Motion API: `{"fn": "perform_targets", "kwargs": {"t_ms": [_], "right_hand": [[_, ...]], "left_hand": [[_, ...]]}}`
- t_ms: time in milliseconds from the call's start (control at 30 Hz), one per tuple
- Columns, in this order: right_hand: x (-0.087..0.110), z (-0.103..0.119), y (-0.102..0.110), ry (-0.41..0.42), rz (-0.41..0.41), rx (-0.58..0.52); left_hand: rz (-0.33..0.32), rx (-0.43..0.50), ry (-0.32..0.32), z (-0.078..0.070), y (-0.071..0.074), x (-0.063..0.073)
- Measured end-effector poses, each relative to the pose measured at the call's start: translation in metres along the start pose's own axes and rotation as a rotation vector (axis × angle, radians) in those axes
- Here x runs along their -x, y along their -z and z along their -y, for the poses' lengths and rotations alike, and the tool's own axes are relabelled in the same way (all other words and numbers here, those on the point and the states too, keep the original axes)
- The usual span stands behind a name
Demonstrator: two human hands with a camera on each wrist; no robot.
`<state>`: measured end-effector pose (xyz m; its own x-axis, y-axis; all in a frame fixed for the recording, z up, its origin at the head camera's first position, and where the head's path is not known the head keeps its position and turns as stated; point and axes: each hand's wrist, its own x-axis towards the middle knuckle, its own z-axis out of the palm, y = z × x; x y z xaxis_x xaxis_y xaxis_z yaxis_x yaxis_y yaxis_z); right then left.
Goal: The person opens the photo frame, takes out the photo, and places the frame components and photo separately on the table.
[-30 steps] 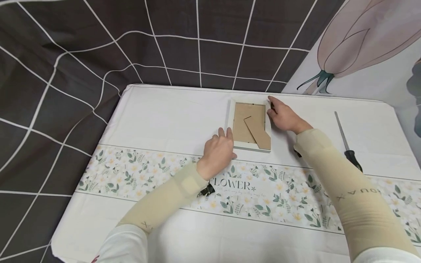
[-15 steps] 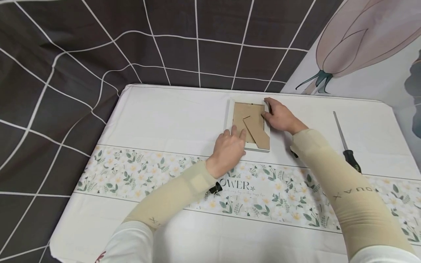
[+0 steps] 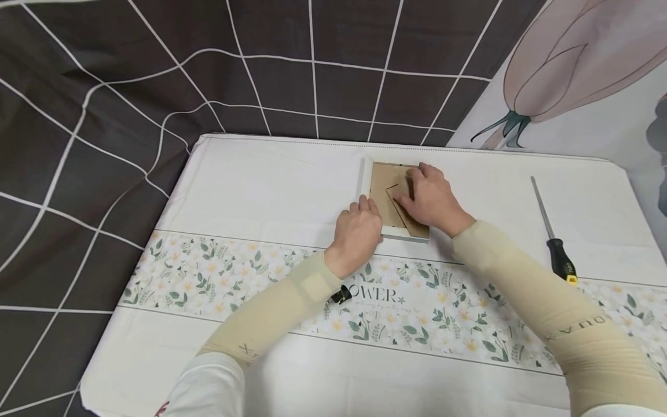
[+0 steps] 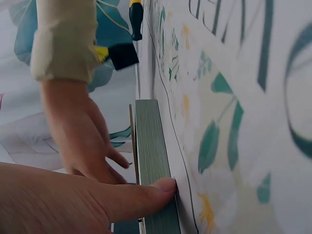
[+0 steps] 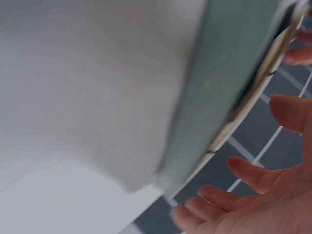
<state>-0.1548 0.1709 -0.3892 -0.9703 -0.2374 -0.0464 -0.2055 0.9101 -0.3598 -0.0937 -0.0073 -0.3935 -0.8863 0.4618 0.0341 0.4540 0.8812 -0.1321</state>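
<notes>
A picture frame [image 3: 366, 180] lies face down on the table, its brown backing board [image 3: 381, 174] and fold-out stand [image 3: 418, 230] facing up. My left hand [image 3: 356, 234] holds the frame's near left corner. In the left wrist view its thumb [image 4: 146, 195] presses along the greenish side of the frame [image 4: 151, 136], while the other fingers are mostly out of sight. Over the right half of the backing hovers my right hand [image 3: 432, 197], covering part of the stand. The right wrist view has those fingers [image 5: 253, 175] spread and loosely bent, apart from the frame's side [image 5: 219, 83].
To the right lies a screwdriver [image 3: 559, 255] with a black and yellow handle, its shaft pointing away. A white cloth with a floral band [image 3: 208, 272] covers the table. Behind hangs a dark grid-patterned curtain [image 3: 281, 87].
My right hand has moved left from the frame's right edge to over the backing and stand. The left hand slid right onto the near left corner. The frame stays in place.
</notes>
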Motion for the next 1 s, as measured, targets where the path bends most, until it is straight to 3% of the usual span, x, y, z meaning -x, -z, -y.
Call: {"fn": "perform_targets", "kwargs": {"t_ms": [267,500,733,1000], "right_hand": [[0.024,0.021,-0.003,-0.044,0.059,0.099],[0.032,0.026,-0.005,-0.02,0.075,0.129],[0.034,0.026,-0.005,0.012,0.054,0.126],[0.033,0.021,-0.007,0.058,-0.025,0.102]], "left_hand": [[0.095,0.095,-0.014,0.011,0.0,-0.008],[0.21,0.33,-0.026,0.031,0.006,-0.019],[0.247,0.395,-0.044,0.04,0.007,-0.025],[0.279,0.492,-0.096,0.055,0.0,-0.035]]}}
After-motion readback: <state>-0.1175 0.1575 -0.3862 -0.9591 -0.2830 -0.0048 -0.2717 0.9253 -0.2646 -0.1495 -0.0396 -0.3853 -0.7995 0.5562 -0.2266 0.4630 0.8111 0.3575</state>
